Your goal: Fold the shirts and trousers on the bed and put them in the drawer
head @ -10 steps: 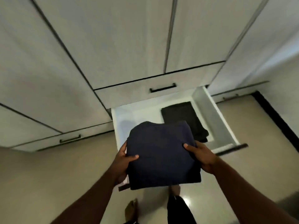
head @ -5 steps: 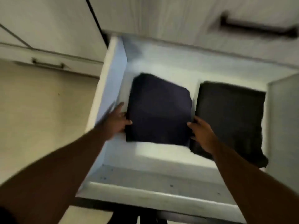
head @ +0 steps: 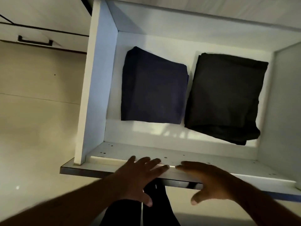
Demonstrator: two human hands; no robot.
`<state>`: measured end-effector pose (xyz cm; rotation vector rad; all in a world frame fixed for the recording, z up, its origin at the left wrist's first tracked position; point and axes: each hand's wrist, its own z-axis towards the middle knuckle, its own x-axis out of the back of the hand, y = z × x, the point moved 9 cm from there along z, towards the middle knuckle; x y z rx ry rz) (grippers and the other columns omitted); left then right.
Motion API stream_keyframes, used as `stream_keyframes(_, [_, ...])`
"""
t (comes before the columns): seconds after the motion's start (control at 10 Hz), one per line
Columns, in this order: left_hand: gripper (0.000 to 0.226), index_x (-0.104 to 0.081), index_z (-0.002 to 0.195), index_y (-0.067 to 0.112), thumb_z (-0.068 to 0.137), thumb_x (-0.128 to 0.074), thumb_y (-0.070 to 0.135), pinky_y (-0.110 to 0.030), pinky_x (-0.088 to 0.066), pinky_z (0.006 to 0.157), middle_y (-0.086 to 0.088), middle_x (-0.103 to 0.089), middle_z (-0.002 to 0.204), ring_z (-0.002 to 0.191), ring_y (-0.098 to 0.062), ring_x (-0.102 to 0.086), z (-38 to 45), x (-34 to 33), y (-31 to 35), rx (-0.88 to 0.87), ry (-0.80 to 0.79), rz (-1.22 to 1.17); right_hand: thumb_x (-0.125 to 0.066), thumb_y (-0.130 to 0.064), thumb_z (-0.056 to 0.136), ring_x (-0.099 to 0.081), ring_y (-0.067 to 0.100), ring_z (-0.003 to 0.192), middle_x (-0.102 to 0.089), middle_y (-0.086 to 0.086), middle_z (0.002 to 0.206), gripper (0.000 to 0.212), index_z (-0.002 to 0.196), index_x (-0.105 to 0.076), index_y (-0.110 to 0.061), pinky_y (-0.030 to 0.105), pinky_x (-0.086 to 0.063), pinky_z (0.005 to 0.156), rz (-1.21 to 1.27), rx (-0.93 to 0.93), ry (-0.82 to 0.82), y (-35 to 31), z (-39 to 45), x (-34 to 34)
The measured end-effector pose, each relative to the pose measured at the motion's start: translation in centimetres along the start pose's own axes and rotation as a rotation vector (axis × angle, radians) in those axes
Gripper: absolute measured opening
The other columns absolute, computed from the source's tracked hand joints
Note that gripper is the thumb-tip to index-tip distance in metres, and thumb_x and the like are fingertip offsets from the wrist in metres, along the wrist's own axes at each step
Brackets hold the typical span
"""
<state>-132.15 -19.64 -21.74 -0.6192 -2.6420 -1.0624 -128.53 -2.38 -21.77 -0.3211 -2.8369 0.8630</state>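
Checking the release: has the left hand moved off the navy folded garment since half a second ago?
Yes. The left hand has pulled back from the navy garment to the drawer's front edge.

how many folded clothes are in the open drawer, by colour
navy blue folded garment: 1
black folded garment: 1
total in the drawer: 2
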Motion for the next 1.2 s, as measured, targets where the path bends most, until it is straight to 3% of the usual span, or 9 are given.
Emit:
stream_keyframes(0.1, [0.085,-0.035,0.14,0.032,0.069,-0.079,0.048,-0.046,-0.053,0.088,-0.002,-0.05,0.136,0.115,-0.022,-0.056,-0.1,1.0,0.9,-0.101,0.211,0.305,-0.077,-0.066,0.053,-0.062,0.009,0.108,-0.059,-0.013,0.13,0.085,0.131,-0.046,-0.049,0.039,-0.056,0.083,-0.47,0.045,0.296,-0.6,-1.1,0.9])
stream_keyframes(0.2, [0.067,-0.051,0.11,0.029,0.054,-0.084,0.045,-0.037,-0.053,0.066,0.0,-0.058,0.1,0.086,-0.019,-0.059,-0.7,3.5,0.6,-0.136,0.443,0.339,-0.085,-0.055,0.053,-0.066,0.021,0.105,-0.063,-0.005,0.124,0.074,0.118,-0.056,-0.037,0.052,-0.057,0.076,-0.633,0.115,0.437,-1.4,-1.5,1.4])
stream_keyframes(0.4, [0.057,-0.046,0.101,0.021,0.063,-0.084,0.039,-0.039,-0.045,0.065,-0.007,-0.056,0.089,0.075,-0.026,-0.054,0.0,12.9,-1.0,-0.045,0.773,0.511,-0.087,-0.031,0.062,-0.063,0.027,0.114,-0.06,0.0,0.133,0.07,0.126,-0.058,-0.03,0.062,-0.052,0.082,-0.672,0.024,0.708,-0.3,-2.1,9.8])
stream_keyframes(0.5, [0.055,-0.043,0.097,0.016,0.065,-0.084,0.035,-0.038,-0.043,0.062,-0.009,-0.056,0.08,0.067,-0.028,-0.053,0.6,19.0,-2.2,0.054,0.882,0.607,-0.079,-0.029,0.071,-0.062,0.035,0.105,-0.06,0.011,0.126,0.058,0.126,-0.061,-0.026,0.056,-0.052,0.082,-0.758,-0.086,0.905,-0.6,-3.0,17.3])
stream_keyframes(0.6, [0.034,-0.053,0.087,0.013,0.069,-0.083,0.018,-0.032,-0.037,0.054,-0.007,-0.055,0.065,0.057,-0.029,-0.053,1.8,24.9,-4.3,0.216,0.943,0.678,-0.078,-0.019,0.077,-0.059,0.031,0.058,-0.059,0.01,0.083,0.034,0.104,-0.059,-0.016,0.035,-0.045,0.054,-0.683,-0.209,1.116,-0.9,-3.9,24.3])
stream_keyframes(0.7, [0.009,-0.065,0.093,0.015,0.084,-0.067,0.015,-0.033,-0.043,0.059,-0.009,-0.067,0.083,0.075,-0.033,-0.064,3.9,30.5,-6.6,0.421,0.898,0.542,-0.057,-0.019,0.094,-0.062,0.038,0.067,-0.06,0.014,0.093,0.012,0.105,-0.053,-0.014,0.034,-0.037,0.052,-0.562,-0.352,1.219,-0.4,-3.5,31.2])
stream_keyframes(0.8, [0.037,-0.051,0.128,0.019,0.097,-0.05,0.038,-0.039,-0.045,0.083,-0.008,-0.057,0.126,0.118,-0.031,-0.053,6.2,34.4,-9.9,0.566,0.824,0.437,-0.044,-0.022,0.101,-0.061,0.04,0.094,-0.062,0.017,0.109,0.019,0.11,-0.055,-0.01,0.036,-0.038,0.067,-0.551,-0.388,1.202,0.2,-2.1,36.4])
stream_keyframes(1.1, [0.052,-0.037,0.138,0.021,0.09,-0.055,0.03,-0.041,-0.038,0.084,-0.007,-0.054,0.131,0.123,-0.032,-0.047,6.3,39.0,-9.8,0.545,0.805,0.443,-0.052,-0.019,0.095,-0.032,0.03,0.138,-0.038,0.01,0.147,0.043,0.137,-0.042,-0.011,0.046,-0.041,0.099,-0.565,-0.415,1.007,1.5,-0.8,38.7])
stream_keyframes(1.2, [0.075,-0.013,0.153,0.026,0.092,-0.056,0.034,-0.055,-0.033,0.104,-0.009,-0.026,0.157,0.146,-0.033,-0.019,5.1,38.3,-7.2,0.547,0.753,0.483,-0.054,-0.028,0.096,-0.013,0.029,0.148,-0.017,0.008,0.16,0.062,0.149,-0.025,-0.016,0.048,-0.029,0.111,-0.581,-0.415,0.941,0.0,-2.1,37.4])
